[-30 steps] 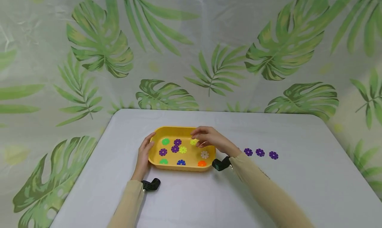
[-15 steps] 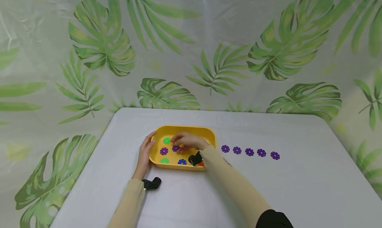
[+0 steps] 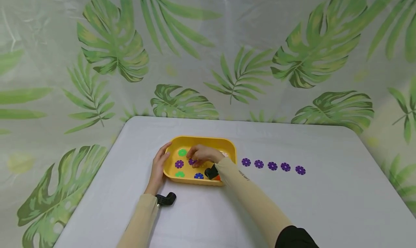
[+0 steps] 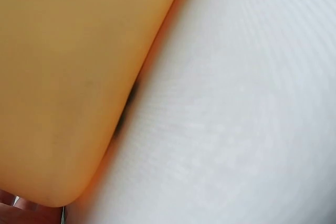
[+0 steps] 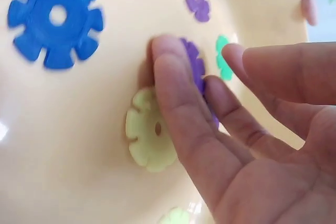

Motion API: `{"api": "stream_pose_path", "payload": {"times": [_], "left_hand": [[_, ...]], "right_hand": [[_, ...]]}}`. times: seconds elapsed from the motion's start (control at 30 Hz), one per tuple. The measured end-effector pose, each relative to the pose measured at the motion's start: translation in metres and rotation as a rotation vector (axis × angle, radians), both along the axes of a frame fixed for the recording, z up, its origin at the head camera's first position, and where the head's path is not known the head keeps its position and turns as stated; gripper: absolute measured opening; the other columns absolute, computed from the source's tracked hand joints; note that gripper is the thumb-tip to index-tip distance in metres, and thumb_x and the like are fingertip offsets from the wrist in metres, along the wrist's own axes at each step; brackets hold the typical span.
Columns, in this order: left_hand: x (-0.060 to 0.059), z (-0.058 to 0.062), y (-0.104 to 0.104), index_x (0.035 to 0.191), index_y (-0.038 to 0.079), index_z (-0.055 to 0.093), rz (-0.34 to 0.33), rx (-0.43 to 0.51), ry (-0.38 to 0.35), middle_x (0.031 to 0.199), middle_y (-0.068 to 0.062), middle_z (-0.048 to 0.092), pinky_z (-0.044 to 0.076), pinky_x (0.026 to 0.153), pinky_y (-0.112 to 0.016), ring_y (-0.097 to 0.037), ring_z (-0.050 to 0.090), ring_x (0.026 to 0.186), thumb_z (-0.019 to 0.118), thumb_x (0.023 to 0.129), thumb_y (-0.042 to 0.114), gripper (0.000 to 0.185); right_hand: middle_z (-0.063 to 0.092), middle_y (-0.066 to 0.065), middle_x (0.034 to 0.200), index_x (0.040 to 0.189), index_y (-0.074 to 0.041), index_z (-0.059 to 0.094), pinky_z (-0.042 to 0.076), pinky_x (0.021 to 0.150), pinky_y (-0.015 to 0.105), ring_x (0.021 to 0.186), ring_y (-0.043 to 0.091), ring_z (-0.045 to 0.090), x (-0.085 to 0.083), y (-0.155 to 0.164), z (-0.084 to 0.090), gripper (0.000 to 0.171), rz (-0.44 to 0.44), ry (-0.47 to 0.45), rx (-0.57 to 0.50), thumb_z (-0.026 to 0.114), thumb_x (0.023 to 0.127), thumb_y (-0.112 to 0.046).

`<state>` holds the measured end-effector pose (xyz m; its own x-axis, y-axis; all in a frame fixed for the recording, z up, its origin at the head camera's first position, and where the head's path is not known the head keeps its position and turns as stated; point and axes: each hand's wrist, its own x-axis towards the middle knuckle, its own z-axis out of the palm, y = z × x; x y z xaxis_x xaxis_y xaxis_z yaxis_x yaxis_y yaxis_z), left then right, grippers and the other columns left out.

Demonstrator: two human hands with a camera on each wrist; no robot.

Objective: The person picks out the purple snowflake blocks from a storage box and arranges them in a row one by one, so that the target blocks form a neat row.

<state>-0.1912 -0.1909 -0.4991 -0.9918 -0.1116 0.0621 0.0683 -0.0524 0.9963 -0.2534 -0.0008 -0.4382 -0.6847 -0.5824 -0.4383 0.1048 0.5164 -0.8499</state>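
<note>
A yellow tray (image 3: pixel 191 181) holds flower-shaped plastic discs of several colours. My left hand (image 3: pixel 157 168) grips the tray's left end, thumb over the rim; its fingers (image 4: pixel 31 214) show beyond the tray's corner in the left wrist view. Inside the tray, my right hand (image 3: pixel 204 154) reaches down with fingers extended and thumb apart. In the right wrist view its fingertips are right at a purple disc (image 5: pixel 195 64), partly hidden behind them. A pale yellow disc (image 5: pixel 149 135) lies beside the fingers, and a blue disc (image 5: pixel 34 30) lies farther off.
Several purple discs (image 3: pixel 272 166) lie in a row on the white table (image 3: pixel 325 204), right of the tray. Green discs (image 3: pixel 182 152) and another purple disc (image 3: pixel 179 164) lie at the tray's left. A leaf-patterned curtain (image 3: pixel 240 78) hangs behind the table.
My right hand has moved left from the tray's right side to the purple discs in its middle, then lowered slightly. My left hand keeps its grip on the tray.
</note>
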Motion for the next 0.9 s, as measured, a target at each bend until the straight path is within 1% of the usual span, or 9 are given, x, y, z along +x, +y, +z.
{"api": "stream_pose_path", "payload": {"times": [0.1, 0.17, 0.3, 0.4, 0.5, 0.67, 0.77, 0.9], "left_hand": [[0.0, 0.001, 0.002, 0.141, 0.01, 0.046, 0.001, 0.007, -0.001, 0.15, -0.005, 0.036, 0.017, 0.115, -0.035, -0.018, 0.02, 0.142, 0.04, 0.103, 0.015, 0.039], [0.0, 0.001, 0.002, 0.141, 0.011, 0.046, -0.001, 0.013, -0.004, 0.15, -0.003, 0.036, 0.018, 0.115, -0.033, -0.016, 0.02, 0.142, 0.04, 0.103, 0.015, 0.039], [-0.001, 0.001, 0.004, 0.14, 0.014, 0.047, -0.002, 0.017, -0.018, 0.149, 0.001, 0.037, 0.019, 0.114, -0.029, -0.012, 0.021, 0.141, 0.04, 0.103, 0.017, 0.038], [-0.001, 0.001, 0.005, 0.14, 0.016, 0.048, -0.001, 0.018, -0.028, 0.148, 0.003, 0.038, 0.02, 0.114, -0.029, -0.011, 0.022, 0.14, 0.041, 0.103, 0.018, 0.038], [-0.001, 0.001, 0.004, 0.14, 0.015, 0.048, 0.001, 0.017, -0.026, 0.148, 0.003, 0.038, 0.019, 0.114, -0.029, -0.011, 0.022, 0.14, 0.041, 0.103, 0.018, 0.038], [0.0, 0.004, 0.004, 0.14, 0.014, 0.047, -0.004, 0.041, -0.031, 0.148, 0.002, 0.038, 0.019, 0.114, -0.028, -0.01, 0.022, 0.14, 0.04, 0.103, 0.016, 0.038], [0.004, 0.011, 0.004, 0.141, 0.012, 0.046, -0.017, 0.056, -0.041, 0.15, -0.001, 0.036, 0.018, 0.115, -0.029, -0.012, 0.02, 0.141, 0.04, 0.103, 0.014, 0.039], [0.012, 0.024, 0.005, 0.143, 0.007, 0.043, -0.035, 0.045, -0.041, 0.151, -0.005, 0.033, 0.016, 0.115, -0.032, -0.016, 0.017, 0.143, 0.038, 0.103, 0.011, 0.041]], "right_hand": [[0.059, 0.017, 0.099, 0.115, 0.009, 0.057, 0.056, 0.079, 0.037, 0.077, 0.028, 0.063, 0.0, 0.001, -0.001, 0.028, 0.003, 0.009, 0.006, 0.045, 0.089, 0.011], [0.06, 0.017, 0.093, 0.112, 0.01, 0.057, 0.057, 0.075, 0.036, 0.071, 0.026, 0.063, -0.001, 0.002, -0.002, 0.026, -0.01, 0.022, 0.002, 0.046, 0.089, 0.011], [0.059, 0.014, 0.082, 0.106, 0.009, 0.059, 0.057, 0.064, 0.028, 0.06, 0.017, 0.058, -0.003, 0.005, -0.006, 0.019, -0.054, 0.051, -0.014, 0.05, 0.09, 0.01], [0.059, 0.01, 0.078, 0.109, 0.008, 0.06, 0.054, 0.059, 0.023, 0.056, 0.014, 0.054, -0.006, 0.011, -0.005, 0.019, -0.055, 0.061, -0.029, 0.051, 0.091, 0.006], [0.06, 0.008, 0.077, 0.113, 0.006, 0.059, 0.054, 0.061, 0.025, 0.058, 0.015, 0.054, -0.007, 0.021, 0.002, 0.023, -0.032, 0.066, -0.064, 0.051, 0.092, 0.002], [0.061, 0.011, 0.082, 0.119, 0.008, 0.056, 0.055, 0.071, 0.037, 0.068, 0.023, 0.057, -0.009, 0.051, 0.021, 0.028, -0.007, 0.085, -0.155, 0.05, 0.094, -0.001], [0.061, 0.011, 0.086, 0.121, 0.008, 0.055, 0.054, 0.072, 0.039, 0.071, 0.027, 0.056, -0.009, 0.076, 0.03, 0.028, -0.014, 0.103, -0.189, 0.049, 0.096, -0.003], [0.062, 0.011, 0.09, 0.119, 0.007, 0.055, 0.054, 0.071, 0.038, 0.072, 0.027, 0.056, -0.006, 0.117, 0.034, 0.026, -0.053, 0.124, -0.205, 0.05, 0.097, -0.005]]}}
